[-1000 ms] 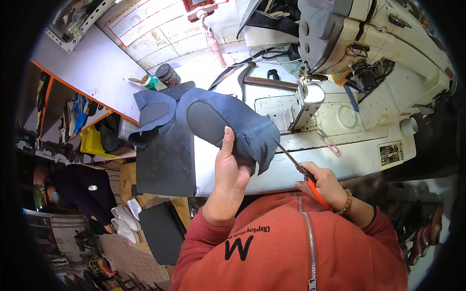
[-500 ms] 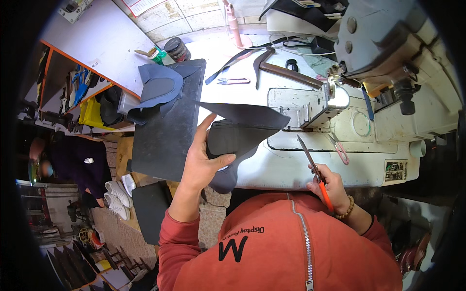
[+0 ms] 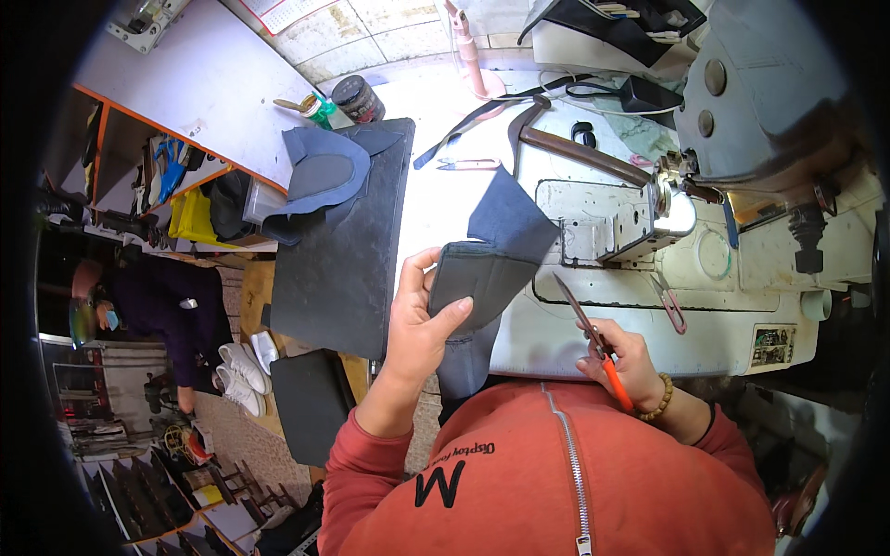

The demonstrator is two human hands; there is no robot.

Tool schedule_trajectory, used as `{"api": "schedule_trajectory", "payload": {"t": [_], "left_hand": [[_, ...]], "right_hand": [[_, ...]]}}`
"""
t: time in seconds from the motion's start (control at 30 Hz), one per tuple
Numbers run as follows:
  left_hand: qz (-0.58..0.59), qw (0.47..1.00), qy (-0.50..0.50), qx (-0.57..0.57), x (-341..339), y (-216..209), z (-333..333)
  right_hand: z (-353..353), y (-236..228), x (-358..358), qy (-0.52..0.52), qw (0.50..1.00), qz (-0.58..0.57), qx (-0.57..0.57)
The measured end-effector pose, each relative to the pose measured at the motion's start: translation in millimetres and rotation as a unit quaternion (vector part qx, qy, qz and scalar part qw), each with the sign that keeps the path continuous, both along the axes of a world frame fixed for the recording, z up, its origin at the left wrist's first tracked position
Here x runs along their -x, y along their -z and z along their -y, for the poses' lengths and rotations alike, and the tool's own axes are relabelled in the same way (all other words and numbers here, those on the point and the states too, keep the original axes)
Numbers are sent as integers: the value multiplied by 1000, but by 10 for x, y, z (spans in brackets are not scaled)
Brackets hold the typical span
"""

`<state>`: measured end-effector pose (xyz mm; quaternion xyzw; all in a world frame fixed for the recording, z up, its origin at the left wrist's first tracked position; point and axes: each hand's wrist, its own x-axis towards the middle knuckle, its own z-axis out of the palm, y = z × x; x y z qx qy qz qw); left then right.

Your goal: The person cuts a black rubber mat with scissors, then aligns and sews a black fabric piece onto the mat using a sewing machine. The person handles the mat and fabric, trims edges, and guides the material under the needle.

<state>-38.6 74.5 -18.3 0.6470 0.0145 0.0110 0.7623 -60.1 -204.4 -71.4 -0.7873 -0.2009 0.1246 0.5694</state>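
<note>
My left hand grips a dark shoe upper piece, thumb on the near face and fingers behind it. One dark blue-grey flap of it points up and away over the white table, and a lower part hangs past the table's front edge. In my right hand is a pair of scissors with orange handles, blades pointing up and left, apart from the piece. Similar cut pieces lie stacked on a black board to the left.
A sewing machine stands at the right, with pink-handled thread snips on its bed. Beyond lie a hammer, another pair of snips and a dark jar. At the far left another person bends near white shoes.
The piece in my left hand has turned and tilted, so its flap now points up and away rather than lying sideways. My right hand still holds the scissors in about the same place.
</note>
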Motion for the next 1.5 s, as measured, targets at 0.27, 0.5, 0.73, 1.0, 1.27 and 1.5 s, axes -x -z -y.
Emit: {"api": "schedule_trajectory", "payload": {"t": [0.27,0.5,0.73,1.0,1.27,1.5], "left_hand": [[-36,995,7,96,12,-14,-50],[18,997,27,67,56,100,-192],[192,967,43,-160,24,155,-126],[199,963,70,-167,2,106,-2],[37,997,-59,-25,-102,286,158],[-221,963,-13,156,33,812,-152]], "right_hand": [[-80,56,-137,-6,1000,2,-19],[-207,77,-161,-2,1000,8,-27],[-168,10,-97,15,1000,0,-7],[-87,-30,-20,34,999,15,14],[-81,-36,27,35,999,-2,9],[-61,78,152,24,995,-100,-14]]}}
